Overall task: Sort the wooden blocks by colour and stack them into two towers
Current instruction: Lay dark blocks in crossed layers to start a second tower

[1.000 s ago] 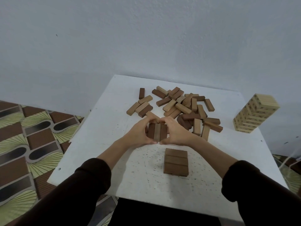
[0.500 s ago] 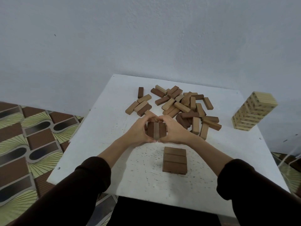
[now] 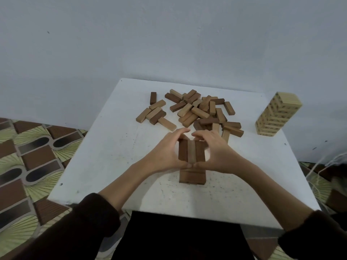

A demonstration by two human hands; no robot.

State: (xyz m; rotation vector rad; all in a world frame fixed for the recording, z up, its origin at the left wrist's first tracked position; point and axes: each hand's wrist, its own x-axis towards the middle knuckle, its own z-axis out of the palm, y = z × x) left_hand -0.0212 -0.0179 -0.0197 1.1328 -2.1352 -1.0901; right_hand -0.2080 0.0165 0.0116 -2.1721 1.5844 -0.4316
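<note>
Between my two hands I hold a row of three wooden blocks (image 3: 191, 152) pressed side by side, two dark brown outer ones and a paler one in the middle. My left hand (image 3: 165, 152) grips the row's left side and my right hand (image 3: 217, 152) grips its right side, fingers curled over the far ends and thumbs meeting at the near end. The row hovers just over the far part of a flat layer of dark brown blocks (image 3: 191, 176) lying on the white table (image 3: 112, 147). A loose pile of mixed light and dark blocks (image 3: 197, 111) lies behind my hands.
A tall tower of pale blocks (image 3: 276, 115) stands at the table's far right edge. A small group of blocks (image 3: 154, 113) lies left of the pile. The wall is close behind the table. Patterned floor lies to the left, and pale strings hang at the right.
Both hands have carried the three-block row toward me, from just in front of the pile to over the dark layer. The row now hides that layer's far part.
</note>
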